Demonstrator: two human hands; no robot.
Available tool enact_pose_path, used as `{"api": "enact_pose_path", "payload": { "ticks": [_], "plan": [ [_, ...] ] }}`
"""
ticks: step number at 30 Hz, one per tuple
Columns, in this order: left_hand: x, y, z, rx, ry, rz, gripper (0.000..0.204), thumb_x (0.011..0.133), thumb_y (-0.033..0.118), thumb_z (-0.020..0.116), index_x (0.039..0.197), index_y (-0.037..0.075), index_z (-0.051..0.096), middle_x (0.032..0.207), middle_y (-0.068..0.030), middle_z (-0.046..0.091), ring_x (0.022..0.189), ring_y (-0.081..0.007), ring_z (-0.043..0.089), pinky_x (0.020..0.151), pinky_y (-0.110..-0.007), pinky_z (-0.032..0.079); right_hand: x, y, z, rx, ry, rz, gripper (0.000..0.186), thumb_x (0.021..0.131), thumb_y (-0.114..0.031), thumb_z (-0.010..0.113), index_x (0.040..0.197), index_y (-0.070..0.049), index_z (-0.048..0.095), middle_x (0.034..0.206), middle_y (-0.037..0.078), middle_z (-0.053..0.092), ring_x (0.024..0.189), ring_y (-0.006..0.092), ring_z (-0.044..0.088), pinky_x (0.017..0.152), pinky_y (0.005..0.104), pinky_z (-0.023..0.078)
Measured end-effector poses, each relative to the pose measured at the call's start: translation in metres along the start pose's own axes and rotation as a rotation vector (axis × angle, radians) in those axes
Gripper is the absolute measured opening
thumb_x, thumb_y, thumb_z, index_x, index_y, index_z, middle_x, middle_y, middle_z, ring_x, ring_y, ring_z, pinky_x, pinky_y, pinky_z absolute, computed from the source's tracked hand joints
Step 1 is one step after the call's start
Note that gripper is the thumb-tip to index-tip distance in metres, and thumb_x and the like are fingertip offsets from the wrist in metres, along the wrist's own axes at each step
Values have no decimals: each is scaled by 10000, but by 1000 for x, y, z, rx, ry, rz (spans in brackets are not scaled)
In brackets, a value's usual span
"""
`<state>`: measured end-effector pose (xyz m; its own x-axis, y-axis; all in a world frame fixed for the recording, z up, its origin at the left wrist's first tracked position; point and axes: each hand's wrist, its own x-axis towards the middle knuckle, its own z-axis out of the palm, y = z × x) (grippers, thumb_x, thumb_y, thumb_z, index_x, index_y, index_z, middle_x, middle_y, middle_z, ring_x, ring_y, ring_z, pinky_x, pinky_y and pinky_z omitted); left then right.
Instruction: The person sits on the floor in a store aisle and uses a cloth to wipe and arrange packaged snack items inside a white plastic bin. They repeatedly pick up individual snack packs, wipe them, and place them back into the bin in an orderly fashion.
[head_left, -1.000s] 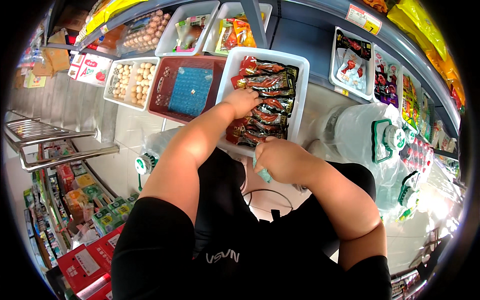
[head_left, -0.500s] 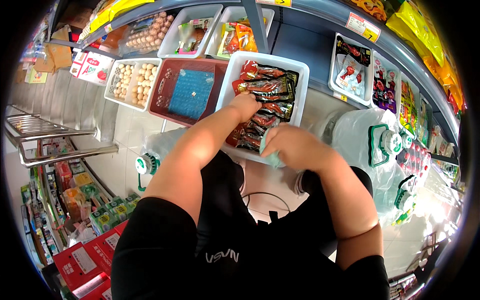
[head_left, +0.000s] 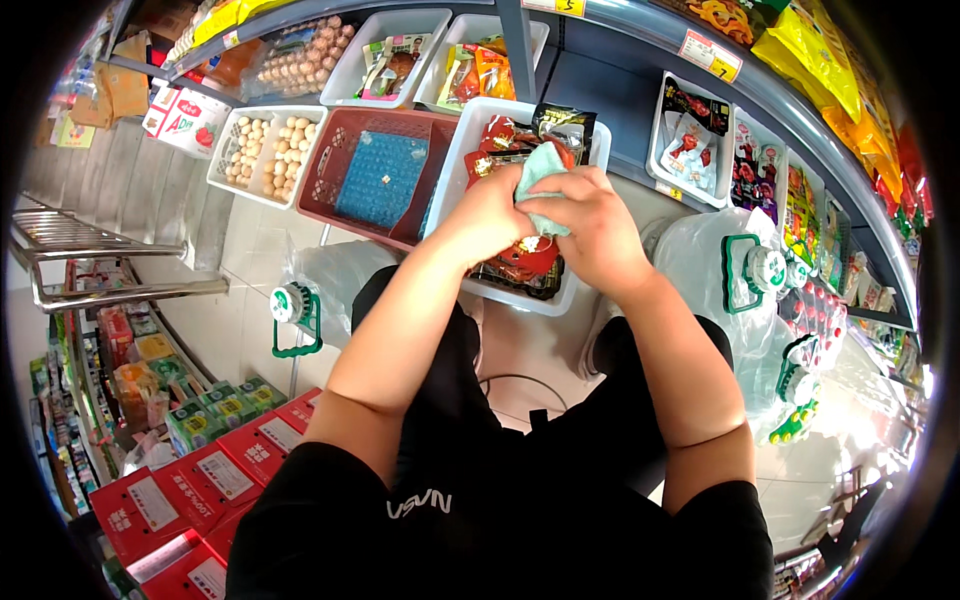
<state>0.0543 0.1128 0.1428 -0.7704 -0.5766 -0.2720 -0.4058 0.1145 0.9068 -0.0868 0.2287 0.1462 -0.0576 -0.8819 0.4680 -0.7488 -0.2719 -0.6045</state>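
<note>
A white tray of red and black snack packets stands in front of me. Over it my left hand is closed on one snack packet, whose red end shows below the fingers. My right hand grips a pale green cloth and presses it against that packet. The two hands meet at the cloth, which covers most of the packet's middle. My fingertips on the packet are partly hidden.
Left of the tray are a brown basket with blue lining and a white bin of eggs. Large water bottles stand on the right, another bottle on the left. A grey shelf with more trays runs behind.
My left hand has lifted a packet from the tray's rows. My right hand has moved up and brought the cloth onto it. The view has shifted slightly.
</note>
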Motion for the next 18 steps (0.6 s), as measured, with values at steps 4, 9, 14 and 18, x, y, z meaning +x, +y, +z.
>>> {"api": "enact_pose_path", "payload": {
  "ticks": [4, 9, 14, 18],
  "plan": [
    [-15, -3, 10, -83, 10, 44, 488, 725, 81, 740, 1180, 2, 579, 979, -143, 690, 968, -255, 669, 855, -338, 499, 5, 15, -2, -141, 54, -106, 406, 574, 98, 609, 872, -144, 738, 972, 3, 673, 973, 296, 574, 862, 385, 507],
    [-4, -6, 14, 65, 66, 197, 480, 742, 123, 767, 1169, 12, 578, 978, -168, 682, 943, -308, 667, 839, -373, 503, 17, 31, -15, -242, 132, 33, 382, 523, 103, 601, 805, -136, 701, 909, 23, 671, 930, 303, 581, 832, 390, 500],
    [8, -7, -1, 246, 119, 80, 478, 734, 109, 748, 1173, 31, 575, 1007, -214, 674, 970, -397, 641, 826, -424, 506, 9, 11, 17, -2, -14, -6, 387, 520, 94, 610, 830, -126, 684, 911, 36, 669, 930, 310, 595, 804, 403, 513],
    [4, 2, -3, 253, 77, 201, 546, 744, 119, 748, 1238, 28, 532, 1057, -212, 664, 1000, -386, 639, 858, -430, 506, 25, 30, 4, -247, 139, -51, 425, 544, 128, 574, 885, -98, 689, 961, 33, 682, 937, 310, 586, 859, 383, 491]
  ]
}}
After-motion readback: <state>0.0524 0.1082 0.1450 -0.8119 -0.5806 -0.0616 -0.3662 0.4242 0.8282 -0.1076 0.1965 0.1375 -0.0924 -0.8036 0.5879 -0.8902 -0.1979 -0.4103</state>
